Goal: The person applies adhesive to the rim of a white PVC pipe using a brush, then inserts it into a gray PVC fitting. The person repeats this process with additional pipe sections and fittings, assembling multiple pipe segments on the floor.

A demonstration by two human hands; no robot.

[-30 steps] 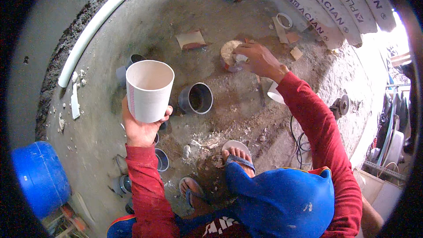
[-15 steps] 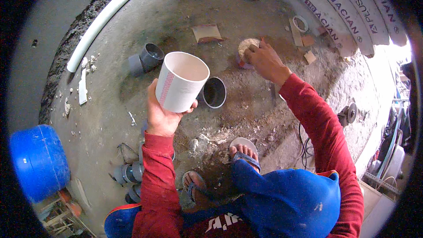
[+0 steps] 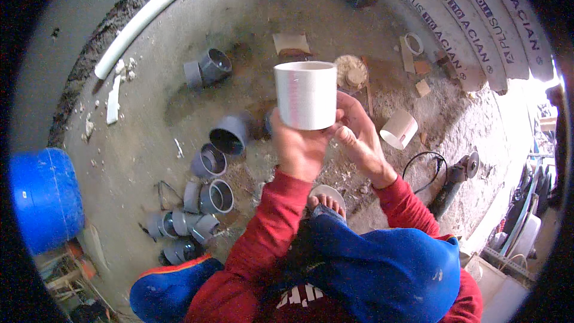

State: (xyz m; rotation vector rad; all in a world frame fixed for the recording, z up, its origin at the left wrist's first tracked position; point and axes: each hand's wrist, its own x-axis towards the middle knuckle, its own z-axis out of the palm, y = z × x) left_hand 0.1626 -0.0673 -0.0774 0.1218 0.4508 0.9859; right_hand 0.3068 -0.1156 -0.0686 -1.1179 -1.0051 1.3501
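My left hand is closed round the lower part of a short white plastic pipe piece, held nearly upright with a faint pink stripe down its side. From the right, my right hand meets the same piece. Its fingers curl at the lower right wall, partly hidden behind it, and the thumb lies by my left hand's fingers. Just beyond, a round tin with pale crust on top stands on the ground. Another short white pipe piece lies to the right of my right hand.
Several grey pipe fittings lie at the left, near a blue drum. A long white pipe runs along the far left. Large printed pipes are stacked at far right. An angle grinder with a black cord lies at right.
My right hand has left the tin and come back to the white pipe piece. My left hand has carried that piece right and turned it more upright.
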